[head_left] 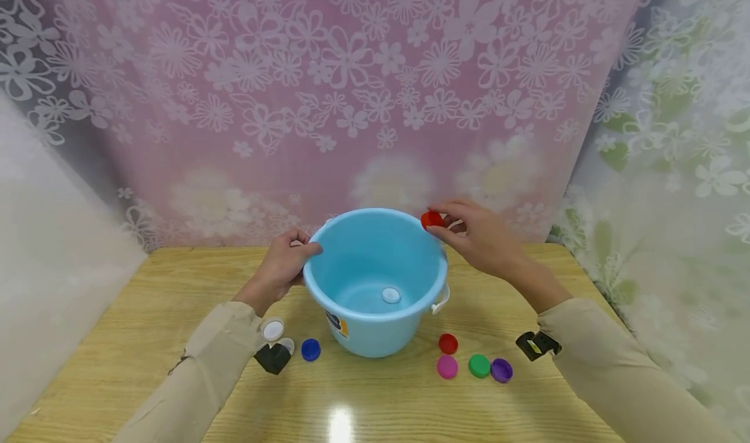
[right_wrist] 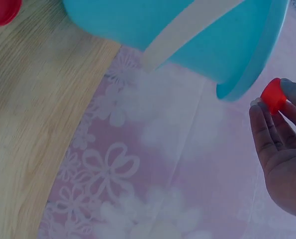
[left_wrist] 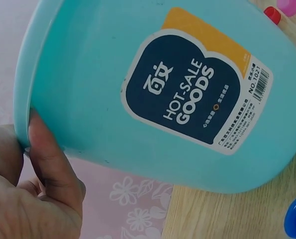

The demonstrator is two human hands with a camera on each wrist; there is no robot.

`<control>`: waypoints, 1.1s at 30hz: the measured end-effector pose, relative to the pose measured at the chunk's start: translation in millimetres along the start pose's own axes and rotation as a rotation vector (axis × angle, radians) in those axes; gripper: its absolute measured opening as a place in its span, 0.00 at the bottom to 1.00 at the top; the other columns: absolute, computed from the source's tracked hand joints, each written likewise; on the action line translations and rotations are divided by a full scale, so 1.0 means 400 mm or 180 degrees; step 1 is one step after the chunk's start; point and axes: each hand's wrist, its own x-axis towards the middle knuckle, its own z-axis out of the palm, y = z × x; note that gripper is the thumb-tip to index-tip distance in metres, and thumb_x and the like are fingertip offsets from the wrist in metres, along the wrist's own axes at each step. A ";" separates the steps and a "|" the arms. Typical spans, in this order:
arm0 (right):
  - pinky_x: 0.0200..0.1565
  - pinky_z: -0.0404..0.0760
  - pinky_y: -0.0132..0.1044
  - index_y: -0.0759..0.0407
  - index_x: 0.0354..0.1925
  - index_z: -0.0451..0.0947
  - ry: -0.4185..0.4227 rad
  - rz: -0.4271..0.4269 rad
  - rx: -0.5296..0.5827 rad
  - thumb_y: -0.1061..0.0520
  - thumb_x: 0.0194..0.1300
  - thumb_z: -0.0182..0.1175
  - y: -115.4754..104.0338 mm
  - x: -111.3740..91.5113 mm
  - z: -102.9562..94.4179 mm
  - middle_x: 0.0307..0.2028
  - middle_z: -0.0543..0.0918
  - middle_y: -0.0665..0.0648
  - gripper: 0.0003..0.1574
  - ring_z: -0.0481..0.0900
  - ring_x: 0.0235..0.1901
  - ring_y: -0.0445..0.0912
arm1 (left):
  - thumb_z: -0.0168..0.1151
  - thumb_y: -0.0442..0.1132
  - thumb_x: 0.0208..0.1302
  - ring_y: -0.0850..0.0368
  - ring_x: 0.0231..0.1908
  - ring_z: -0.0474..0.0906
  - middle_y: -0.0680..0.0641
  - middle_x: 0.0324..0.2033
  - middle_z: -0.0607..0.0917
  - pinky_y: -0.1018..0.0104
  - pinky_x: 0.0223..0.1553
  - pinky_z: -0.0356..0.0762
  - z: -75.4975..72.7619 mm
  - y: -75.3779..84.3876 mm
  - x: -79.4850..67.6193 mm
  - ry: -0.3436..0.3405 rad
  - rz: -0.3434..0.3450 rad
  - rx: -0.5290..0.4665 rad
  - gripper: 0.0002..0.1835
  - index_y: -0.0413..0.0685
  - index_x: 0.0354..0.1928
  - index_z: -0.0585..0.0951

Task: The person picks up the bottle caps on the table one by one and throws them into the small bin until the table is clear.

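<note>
A light blue plastic bucket (head_left: 375, 332) stands on the wooden table, its mouth facing up toward the head camera. Inside, on the bottom, lies a white bottle cap (head_left: 390, 295). My left hand (head_left: 283, 262) grips the bucket's left rim; in the left wrist view its fingers (left_wrist: 53, 164) curl around the edge beside the printed label (left_wrist: 182, 89). Between thumb and fingertips my right hand (head_left: 483, 238) pinches a red bottle cap (head_left: 431, 220) at the bucket's upper right rim. The right wrist view shows this red cap (right_wrist: 273, 96) just beyond the rim.
Right of the bucket lie a red cap (head_left: 448, 344), a pink cap (head_left: 448, 367), a green cap (head_left: 479, 365) and a purple cap (head_left: 501, 370). On the left are a blue cap (head_left: 310, 350) and white caps (head_left: 273, 329). A white handle (head_left: 441, 298) hangs at the bucket's right.
</note>
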 end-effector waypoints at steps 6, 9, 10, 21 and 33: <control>0.46 0.81 0.44 0.61 0.61 0.72 -0.0123 -0.0034 0.0200 0.56 0.65 0.63 -0.028 0.029 0.030 0.51 0.77 0.58 0.28 0.79 0.44 0.50 | 0.56 0.35 0.66 0.49 0.24 0.82 0.37 0.32 0.78 0.67 0.16 0.77 -0.003 -0.003 0.002 0.0009 -0.0006 0.0023 0.09 0.40 0.41 0.67; 0.46 0.81 0.44 0.59 0.62 0.71 -0.0168 -0.0074 0.0254 0.54 0.64 0.63 -0.032 0.039 0.045 0.50 0.77 0.57 0.30 0.79 0.44 0.49 | 0.56 0.35 0.66 0.49 0.23 0.82 0.38 0.31 0.78 0.66 0.16 0.77 -0.003 -0.002 0.001 0.0014 -0.0002 0.0043 0.09 0.41 0.41 0.67; 0.46 0.80 0.44 0.59 0.62 0.71 -0.0181 -0.0098 0.0256 0.54 0.64 0.63 -0.034 0.041 0.050 0.50 0.77 0.57 0.30 0.79 0.44 0.49 | 0.56 0.35 0.66 0.49 0.23 0.82 0.38 0.30 0.78 0.66 0.17 0.77 -0.004 -0.001 0.001 0.0016 0.0003 0.0053 0.09 0.40 0.41 0.67; 0.45 0.81 0.40 0.58 0.59 0.74 -0.0295 -0.0336 0.0188 0.51 0.64 0.63 -0.057 0.070 0.101 0.49 0.78 0.54 0.27 0.79 0.42 0.45 | 0.57 0.36 0.66 0.52 0.21 0.80 0.39 0.29 0.78 0.66 0.17 0.76 -0.003 0.005 0.004 0.0006 -0.0011 0.0129 0.10 0.41 0.41 0.67; 0.42 0.81 0.37 0.60 0.55 0.76 -0.0343 -0.0485 0.0188 0.55 0.63 0.64 -0.058 0.087 0.151 0.45 0.79 0.54 0.23 0.79 0.39 0.44 | 0.56 0.36 0.67 0.50 0.22 0.81 0.38 0.30 0.78 0.66 0.18 0.77 -0.004 0.005 0.002 -0.0020 -0.0004 0.0076 0.09 0.41 0.42 0.66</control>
